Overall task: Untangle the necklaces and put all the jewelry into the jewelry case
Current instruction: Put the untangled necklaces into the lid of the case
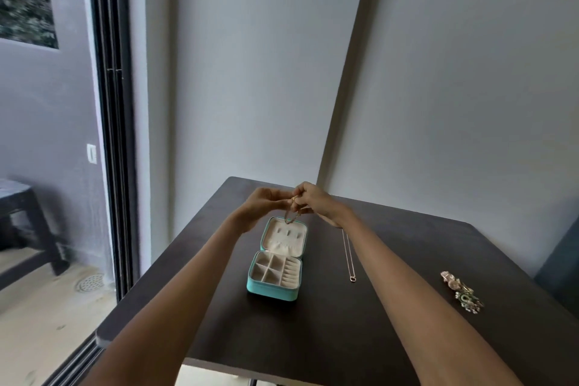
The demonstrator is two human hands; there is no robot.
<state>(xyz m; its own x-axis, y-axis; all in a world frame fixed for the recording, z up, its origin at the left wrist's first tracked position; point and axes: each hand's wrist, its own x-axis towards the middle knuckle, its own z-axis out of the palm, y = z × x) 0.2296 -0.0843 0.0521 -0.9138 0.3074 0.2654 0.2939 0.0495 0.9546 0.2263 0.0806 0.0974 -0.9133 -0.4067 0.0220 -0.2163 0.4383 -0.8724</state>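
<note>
A teal jewelry case [272, 289] lies open on the dark table [344, 338], its cream lid flat at the far side and its compartments near me. Above the lid, my left hand [266, 204] and my right hand [313, 199] meet and both pinch a thin gold necklace [291, 211], whose loop hangs down to the lid. A second fine chain [348, 255] with a small ring pendant lies stretched on the table right of the case, partly under my right forearm. A heap of earrings and small jewelry [462, 291] sits at the right.
The table stands in a corner against pale walls. A sliding glass door frame [112, 135] runs down the left, with a patio and a dark bench [28, 229] beyond. The table's near edge [219, 367] is close to me.
</note>
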